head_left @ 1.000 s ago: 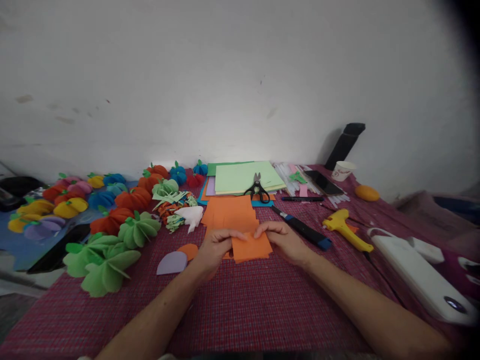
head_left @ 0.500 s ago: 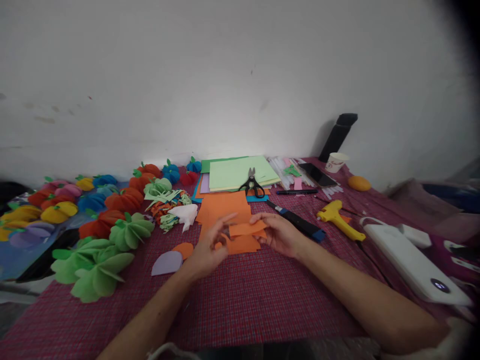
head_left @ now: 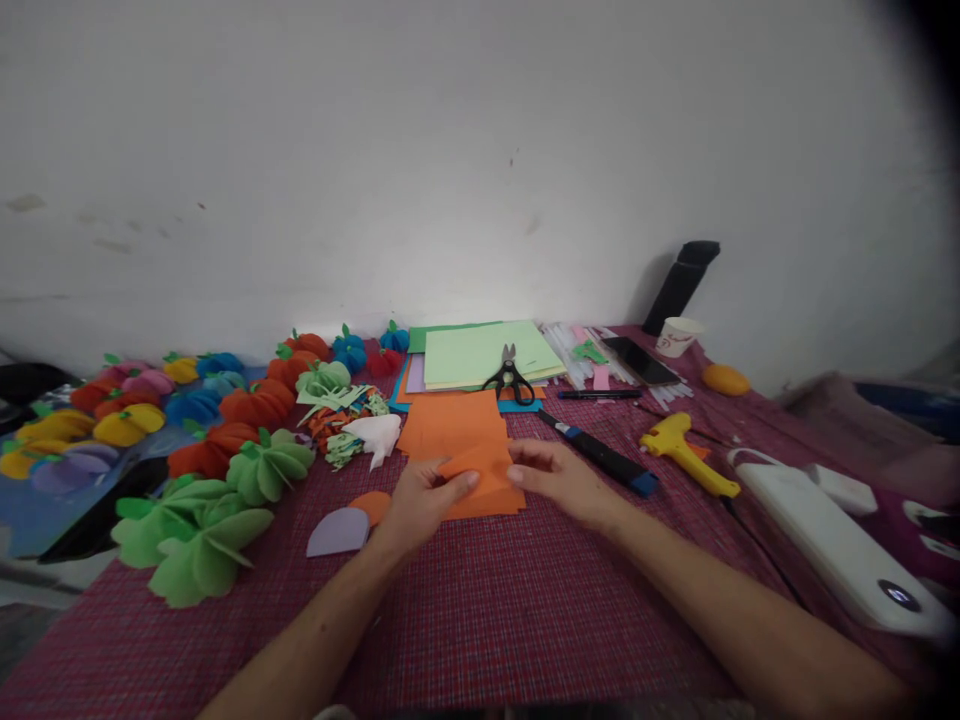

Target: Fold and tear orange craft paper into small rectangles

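Pinching orange paper [head_left: 487, 475] with left fingers [head_left: 459, 487] (cannot tell for right fingers [head_left: 517, 475]). Likely light, easily creased: hold by edges.

We can't read the white oblong power bank [head_left: 817, 530] display [head_left: 898, 596]; orange paper sheet [head_left: 487, 475] hides some left hand [head_left: 420, 505] fingers.

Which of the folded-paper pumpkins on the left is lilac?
The lilac pumpkin sits near the picture's left edge, next to a cluster of yellow pumpkins; no other pumpkin in view shares its colour.
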A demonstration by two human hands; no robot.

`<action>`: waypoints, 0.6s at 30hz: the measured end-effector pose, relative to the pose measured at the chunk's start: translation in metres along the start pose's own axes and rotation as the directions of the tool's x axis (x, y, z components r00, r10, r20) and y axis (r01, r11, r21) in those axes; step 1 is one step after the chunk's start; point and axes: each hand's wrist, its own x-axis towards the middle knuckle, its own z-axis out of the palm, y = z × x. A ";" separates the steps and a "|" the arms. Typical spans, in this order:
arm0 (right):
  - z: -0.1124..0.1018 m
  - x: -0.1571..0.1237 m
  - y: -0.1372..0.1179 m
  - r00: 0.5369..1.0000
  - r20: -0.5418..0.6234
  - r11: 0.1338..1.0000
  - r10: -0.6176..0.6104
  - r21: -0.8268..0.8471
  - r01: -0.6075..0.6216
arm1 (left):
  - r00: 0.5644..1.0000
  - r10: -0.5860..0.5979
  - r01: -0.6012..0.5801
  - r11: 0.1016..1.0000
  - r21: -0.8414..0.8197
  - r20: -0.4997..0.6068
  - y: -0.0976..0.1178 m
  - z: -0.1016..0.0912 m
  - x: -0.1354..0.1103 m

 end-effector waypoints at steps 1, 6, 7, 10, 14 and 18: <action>0.001 0.000 0.001 1.000 -0.006 1.000 -0.004 -0.017 0.004 | 1.000 -0.007 0.007 1.000 -0.007 0.025 0.000 0.001 -0.001; 0.003 0.001 0.009 0.993 -0.113 0.995 -0.025 -0.097 0.014 | 0.997 -0.022 0.025 0.999 -0.046 0.072 0.000 0.006 -0.003; 0.002 0.002 0.010 0.992 -0.126 0.995 -0.028 -0.100 0.016 | 0.997 -0.025 0.027 0.999 -0.037 0.075 0.000 0.005 -0.003; 0.003 0.002 0.012 0.988 -0.148 0.995 -0.036 -0.094 0.022 | 0.998 -0.045 0.044 0.998 0.047 0.040 -0.004 0.003 -0.003; 0.004 0.003 0.011 0.985 -0.169 0.997 -0.030 -0.075 0.017 | 0.999 -0.043 0.043 0.992 0.117 -0.002 -0.008 0.000 -0.003; 0.006 0.003 0.010 0.990 -0.138 1.000 0.009 -0.010 -0.010 | 1.000 -0.028 0.026 0.988 0.152 0.008 -0.009 0.001 -0.003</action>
